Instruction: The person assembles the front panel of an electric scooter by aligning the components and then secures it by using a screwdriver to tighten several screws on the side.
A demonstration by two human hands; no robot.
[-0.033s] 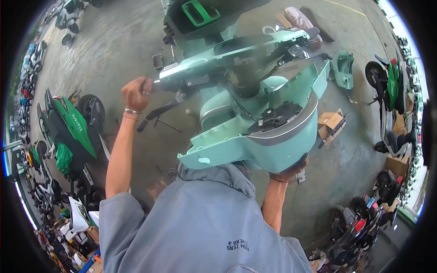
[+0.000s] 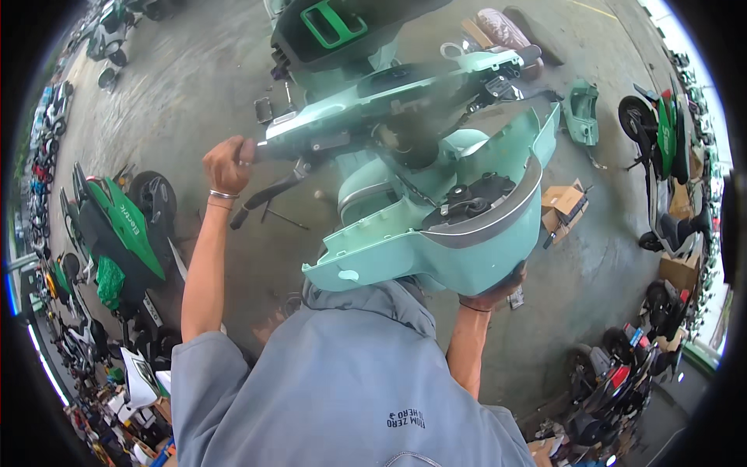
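Observation:
In front of me stands a mint-green scooter with its handlebar (image 2: 358, 117) exposed inside a mint cover. My left hand (image 2: 227, 165) is closed around the dark left end of the handlebar. A large curved mint front panel (image 2: 482, 253) with a grey band is close to my chest. Under its right side, my right hand (image 2: 498, 292) grips the lower edge, its fingers partly hidden by the panel. A black headlight unit (image 2: 471, 201) sits inside the panel. Below the left handlebar end, a black lever (image 2: 268, 194) sticks out.
A mint body part (image 2: 581, 113) and an opened cardboard box (image 2: 564, 206) lie on the floor to the right. Green and black motorbikes stand at left (image 2: 120, 226) and right (image 2: 665, 136). Beyond the handlebar is a dark seat-like part (image 2: 350, 35) with a green frame.
The floor and surrounding bikes have shifted slightly leftward in the view. My left hand and the handlebar's left end sit a little further left and lower. Both hands keep their holds.

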